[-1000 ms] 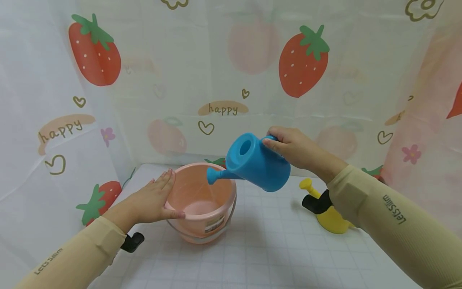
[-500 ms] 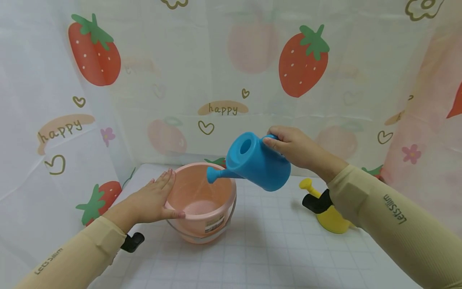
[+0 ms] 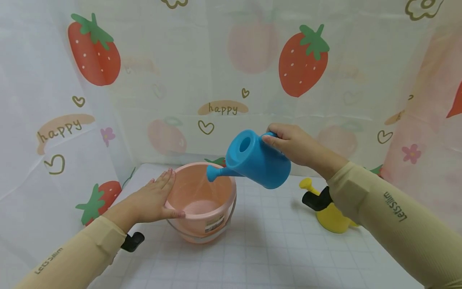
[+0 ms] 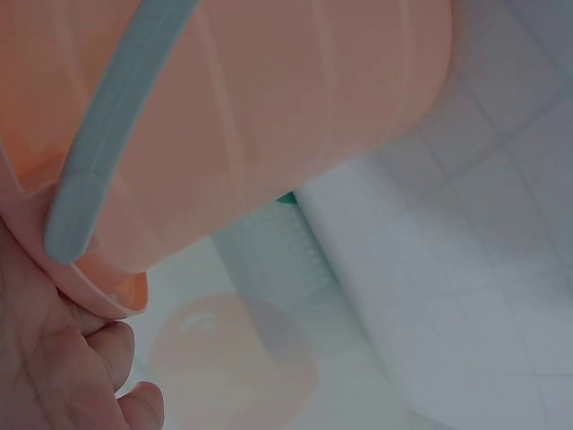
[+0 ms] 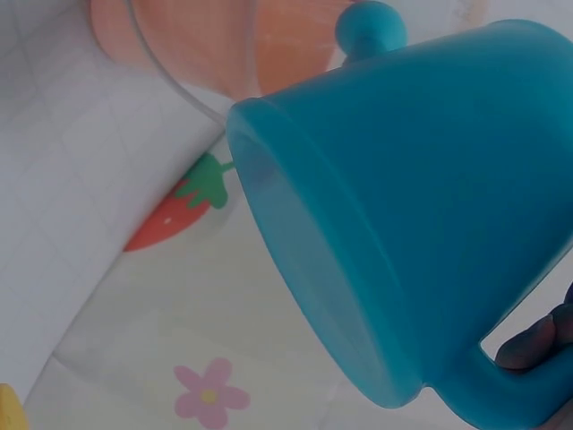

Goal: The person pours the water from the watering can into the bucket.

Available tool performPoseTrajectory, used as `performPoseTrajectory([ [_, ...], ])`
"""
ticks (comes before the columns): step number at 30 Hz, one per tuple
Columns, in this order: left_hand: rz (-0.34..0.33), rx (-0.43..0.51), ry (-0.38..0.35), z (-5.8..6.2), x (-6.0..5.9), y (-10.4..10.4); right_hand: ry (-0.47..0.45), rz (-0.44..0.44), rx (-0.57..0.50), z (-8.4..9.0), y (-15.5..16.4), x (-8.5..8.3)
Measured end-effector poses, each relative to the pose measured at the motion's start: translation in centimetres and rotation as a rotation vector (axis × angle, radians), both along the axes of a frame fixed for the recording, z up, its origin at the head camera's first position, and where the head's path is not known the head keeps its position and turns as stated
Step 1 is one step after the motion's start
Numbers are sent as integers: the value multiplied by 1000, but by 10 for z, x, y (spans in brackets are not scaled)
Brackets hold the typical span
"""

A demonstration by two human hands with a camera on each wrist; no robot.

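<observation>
My right hand grips the handle of a blue watering can, tipped forward in the air. Its round spout head hangs over a pink bucket, and faint thin streams of water fall inside. With fingers extended, my left hand rests on the bucket's left rim, thumb across the front. In the left wrist view its fingers touch the rim beside the grey bail handle. The right wrist view shows the can's base and fingertips at the handle.
A yellow watering can stands on the right, partly behind my right forearm and its black wrist camera mount. The white gridded tabletop ends at a strawberry-print curtain at the back and sides.
My right hand has raised the blue watering can very slightly, and the water streams show a little more clearly. My left hand and the bucket have stayed put.
</observation>
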State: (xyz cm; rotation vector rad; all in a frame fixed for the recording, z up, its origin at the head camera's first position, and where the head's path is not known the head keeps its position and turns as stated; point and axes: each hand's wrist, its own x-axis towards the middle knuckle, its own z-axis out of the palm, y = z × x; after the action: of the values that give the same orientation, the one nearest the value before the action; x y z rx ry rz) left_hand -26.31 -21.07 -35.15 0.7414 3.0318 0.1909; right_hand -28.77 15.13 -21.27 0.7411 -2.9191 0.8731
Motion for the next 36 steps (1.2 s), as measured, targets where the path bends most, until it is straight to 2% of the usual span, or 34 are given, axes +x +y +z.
performPoseTrajectory([
  [36, 3, 5, 9, -2, -2, 0, -7, 2, 19, 2, -2, 1],
])
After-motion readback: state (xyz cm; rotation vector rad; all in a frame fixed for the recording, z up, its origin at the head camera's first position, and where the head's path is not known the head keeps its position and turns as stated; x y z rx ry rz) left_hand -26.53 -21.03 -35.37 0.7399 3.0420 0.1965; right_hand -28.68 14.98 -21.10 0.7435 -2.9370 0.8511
